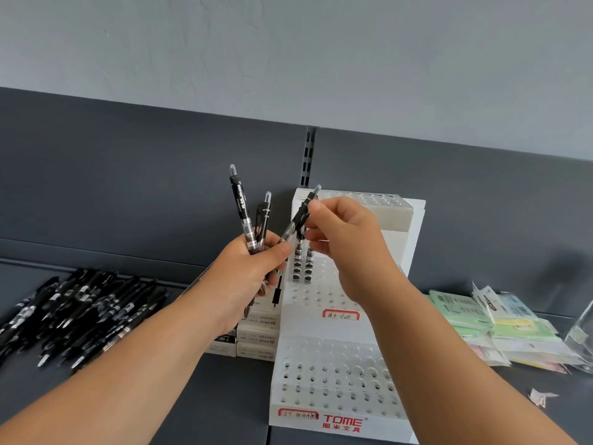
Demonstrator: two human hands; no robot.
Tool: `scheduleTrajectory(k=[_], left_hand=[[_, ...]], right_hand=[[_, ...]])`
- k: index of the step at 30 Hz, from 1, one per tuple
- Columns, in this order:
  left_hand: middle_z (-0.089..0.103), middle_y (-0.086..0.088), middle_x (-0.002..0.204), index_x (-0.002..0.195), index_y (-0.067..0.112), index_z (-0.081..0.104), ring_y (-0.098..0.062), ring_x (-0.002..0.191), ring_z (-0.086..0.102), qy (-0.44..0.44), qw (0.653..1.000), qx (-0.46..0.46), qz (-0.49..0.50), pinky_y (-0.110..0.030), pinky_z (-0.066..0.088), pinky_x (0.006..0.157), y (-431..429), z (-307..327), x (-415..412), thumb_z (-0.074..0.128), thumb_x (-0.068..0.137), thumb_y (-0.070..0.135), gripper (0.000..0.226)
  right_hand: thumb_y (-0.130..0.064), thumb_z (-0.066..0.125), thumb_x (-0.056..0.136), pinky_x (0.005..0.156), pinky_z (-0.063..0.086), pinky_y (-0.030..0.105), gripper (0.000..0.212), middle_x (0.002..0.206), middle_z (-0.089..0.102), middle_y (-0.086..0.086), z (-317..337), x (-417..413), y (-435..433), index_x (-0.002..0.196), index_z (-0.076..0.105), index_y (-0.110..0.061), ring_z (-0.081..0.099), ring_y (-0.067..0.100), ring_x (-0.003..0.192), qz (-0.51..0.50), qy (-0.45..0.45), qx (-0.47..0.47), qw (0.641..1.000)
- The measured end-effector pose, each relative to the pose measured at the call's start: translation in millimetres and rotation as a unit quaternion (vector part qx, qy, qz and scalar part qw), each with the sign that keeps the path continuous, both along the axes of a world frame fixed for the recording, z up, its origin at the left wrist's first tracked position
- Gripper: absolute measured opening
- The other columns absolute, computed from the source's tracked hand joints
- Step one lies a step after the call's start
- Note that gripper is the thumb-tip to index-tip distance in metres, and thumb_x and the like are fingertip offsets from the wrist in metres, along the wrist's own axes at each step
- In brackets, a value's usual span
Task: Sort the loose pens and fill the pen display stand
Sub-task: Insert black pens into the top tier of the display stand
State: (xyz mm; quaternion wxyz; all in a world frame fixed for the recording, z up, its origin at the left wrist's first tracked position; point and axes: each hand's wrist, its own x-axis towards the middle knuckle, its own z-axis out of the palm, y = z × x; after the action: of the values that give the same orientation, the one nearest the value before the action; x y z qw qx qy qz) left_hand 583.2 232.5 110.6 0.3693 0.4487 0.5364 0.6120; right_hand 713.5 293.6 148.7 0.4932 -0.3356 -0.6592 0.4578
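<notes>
Pen display stand [340, 326] at 5 o'clock, white, stepped. Loose pens [73, 313] heaped at 9 o'clock. Left hand [253, 271] at centre, gripping a few black pens [239, 203]. Right hand [346, 248] toward 1 o'clock, pinching one tilted pen [299, 216] above two seated pens [297, 268] in the middle tier.

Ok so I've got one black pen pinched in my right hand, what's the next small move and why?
Probably lower the black clear-barrelled click pen that the right hand pinches, tip down, into the empty hole beside the two black pens standing in the white perforated plastic display stand. That row is barely filled, and the left hand grips spare black pens.
</notes>
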Motion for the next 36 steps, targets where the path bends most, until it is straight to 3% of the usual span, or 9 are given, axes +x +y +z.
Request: scheduleTrajectory(k=[3, 8, 12, 15, 18, 21, 28, 33, 36], left_hand=[[0.059, 0.000, 0.067, 0.091, 0.009, 0.063, -0.010, 0.054, 0.050, -0.003, 1.000, 0.003, -0.007, -0.025, 0.039, 0.050, 1, 1, 6, 0.058, 0.092, 0.017, 0.009], [0.057, -0.001, 0.069, 0.096, 0.006, 0.063, -0.011, 0.056, 0.049, 0.013, 1.000, 0.005, -0.012, -0.025, 0.040, 0.051, 6, 0, 12, 0.057, 0.093, 0.016, 0.013], [0.060, 0.002, 0.068, 0.094, 0.010, 0.064, -0.011, 0.061, 0.053, 0.031, 0.999, 0.014, -0.007, -0.027, 0.042, 0.056, 9, 1, 17, 0.059, 0.091, 0.018, 0.010], [0.066, 0.000, 0.082, 0.099, 0.013, 0.066, -0.011, 0.074, 0.059, 0.029, 1.000, 0.008, -0.001, -0.026, 0.047, 0.063, 8, 1, 16, 0.054, 0.094, 0.022, 0.016], [0.067, -0.003, 0.094, 0.100, 0.018, 0.068, -0.015, 0.088, 0.061, 0.011, 0.999, 0.011, 0.041, -0.029, 0.051, 0.072, 8, 1, 9, 0.053, 0.095, 0.023, 0.016], [0.063, -0.003, 0.081, 0.101, 0.016, 0.066, -0.016, 0.074, 0.057, -0.015, 0.997, 0.012, 0.069, -0.030, 0.050, 0.067, 9, 1, 4, 0.053, 0.095, 0.020, 0.015], [0.039, 0.002, 0.056, 0.100, 0.014, 0.060, -0.012, 0.052, 0.038, 0.012, 0.999, -0.003, 0.049, -0.027, 0.044, 0.052, 9, -3, 0, 0.054, 0.094, 0.030, 0.018], [0.034, 0.004, 0.056, 0.079, 0.015, 0.040, -0.009, 0.044, 0.029, 0.009, 1.000, -0.015, 0.006, -0.026, 0.034, 0.047, 4, -1, 0, 0.049, 0.090, 0.048, 0.036], [0.042, -0.001, 0.063, 0.081, 0.012, 0.039, -0.009, 0.042, 0.027, -0.030, 0.999, -0.025, -0.019, -0.023, 0.028, 0.043, 2, 0, 2, 0.045, 0.096, 0.039, 0.031]], right_hand=[[-0.010, 0.053, 0.094, 0.065, 0.052, 0.024, 0.018, 0.073, 0.064, 0.001, 2, 6, 1, 0.077, 0.060, -0.015, 0.059, 0.012, 0.067, 0.019, 0.044, -0.050, 0.998], [-0.020, 0.054, 0.095, 0.072, 0.055, 0.027, 0.011, 0.083, 0.066, 0.001, 8, 15, 5, 0.089, 0.060, -0.014, 0.065, 0.013, 0.076, 0.046, 0.043, -0.078, 0.995], [-0.015, 0.056, 0.094, 0.070, 0.055, 0.027, 0.013, 0.077, 0.067, 0.003, 1, 12, 4, 0.081, 0.059, -0.013, 0.064, 0.014, 0.072, 0.042, 0.033, -0.057, 0.997], [-0.013, 0.054, 0.095, 0.073, 0.056, 0.027, 0.013, 0.076, 0.068, 0.002, 6, 19, 7, 0.084, 0.061, -0.012, 0.064, 0.013, 0.072, 0.025, 0.066, -0.067, 0.995], [-0.015, 0.053, 0.095, 0.074, 0.057, 0.026, 0.010, 0.082, 0.070, 0.000, 15, 30, 17, 0.092, 0.063, -0.015, 0.065, 0.011, 0.075, -0.065, 0.019, 0.026, 0.997], [-0.019, 0.054, 0.095, 0.073, 0.054, 0.025, 0.009, 0.083, 0.069, -0.006, 13, 31, 23, 0.095, 0.062, -0.021, 0.065, 0.006, 0.075, -0.113, -0.063, 0.118, 0.985], [-0.020, 0.055, 0.094, 0.065, 0.050, 0.031, 0.010, 0.075, 0.065, -0.003, -7, 16, 36, 0.088, 0.062, -0.015, 0.061, 0.019, 0.073, -0.126, -0.173, 0.135, 0.967], [-0.027, 0.055, 0.094, 0.059, 0.046, 0.033, 0.015, 0.076, 0.066, 0.003, -22, 11, 38, 0.088, 0.060, -0.015, 0.053, 0.016, 0.062, -0.153, -0.241, 0.129, 0.950], [-0.027, 0.055, 0.094, 0.063, 0.050, 0.035, 0.015, 0.075, 0.066, 0.002, -18, 10, 38, 0.088, 0.060, -0.015, 0.057, 0.019, 0.065, -0.154, -0.259, 0.122, 0.946]])
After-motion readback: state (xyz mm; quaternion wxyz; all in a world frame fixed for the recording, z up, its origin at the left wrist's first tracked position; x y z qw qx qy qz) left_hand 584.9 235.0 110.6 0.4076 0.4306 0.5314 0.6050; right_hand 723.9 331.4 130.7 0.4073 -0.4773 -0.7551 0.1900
